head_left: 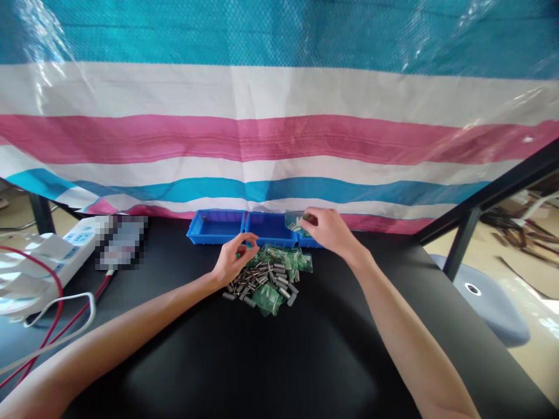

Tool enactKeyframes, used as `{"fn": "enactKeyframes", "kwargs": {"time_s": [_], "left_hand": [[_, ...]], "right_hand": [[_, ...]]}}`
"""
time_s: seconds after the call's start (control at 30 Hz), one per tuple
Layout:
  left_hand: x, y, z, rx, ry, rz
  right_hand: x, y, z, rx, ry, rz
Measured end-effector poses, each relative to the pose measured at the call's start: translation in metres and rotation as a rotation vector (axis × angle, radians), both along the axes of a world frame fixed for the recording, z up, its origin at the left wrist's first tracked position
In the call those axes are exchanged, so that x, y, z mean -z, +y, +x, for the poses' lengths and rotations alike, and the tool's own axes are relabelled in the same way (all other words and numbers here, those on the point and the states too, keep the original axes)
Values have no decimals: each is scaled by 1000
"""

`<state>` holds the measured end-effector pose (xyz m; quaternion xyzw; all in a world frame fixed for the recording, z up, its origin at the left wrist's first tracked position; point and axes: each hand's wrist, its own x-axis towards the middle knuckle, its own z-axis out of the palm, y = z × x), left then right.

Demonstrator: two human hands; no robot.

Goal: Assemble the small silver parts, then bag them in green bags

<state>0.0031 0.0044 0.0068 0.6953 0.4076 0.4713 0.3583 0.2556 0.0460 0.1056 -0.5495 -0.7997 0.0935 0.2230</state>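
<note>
A pile of small grey metal cylinders point(257, 279) lies on the black table, mixed with green-tinted clear bags point(267, 298). At the pile's upper left edge, my left hand point(236, 257) is closed, with a bit of green showing at its fingertips. My right hand point(326, 230) pinches a small clear bag point(293, 222) with pale parts inside, above the right blue bin. Three blue bins stand in a row behind the pile: the left bin point(216, 233), the middle bin point(271, 234) and the right bin point(311, 241), which is partly hidden by my right hand.
On the left are a white power strip point(81, 235) with plugs, a blurred-out device point(122, 241), and red and white cables point(89, 308). A striped sheet point(262, 139) hangs behind the bins. A grey stool point(489, 302) stands beyond the table's right edge.
</note>
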Motion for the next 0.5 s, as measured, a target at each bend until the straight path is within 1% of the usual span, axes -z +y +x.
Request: {"fn": "enactKeyframes", "kwargs": {"time_s": [0.07,0.13,0.23,0.3,0.4,0.43,0.5], "left_hand": [[2,0,0,-12,3,5],[4,1,-1,-23,7,5],[6,1,-1,-34,4,4],[6,2,-1,-30,-1,2],[6,2,-1,-28,-5,1],[6,2,-1,-29,-7,2],[5,1,-1,-28,-13,4]], "right_hand": [[0,9,13,145,-50,23],[4,16,23,230,-100,-23],[12,23,30,267,-157,-112],[16,24,30,308,-195,-131],[18,20,23,361,-225,-68],[17,18,20,358,-221,-41],[15,11,13,306,-199,-21]]}}
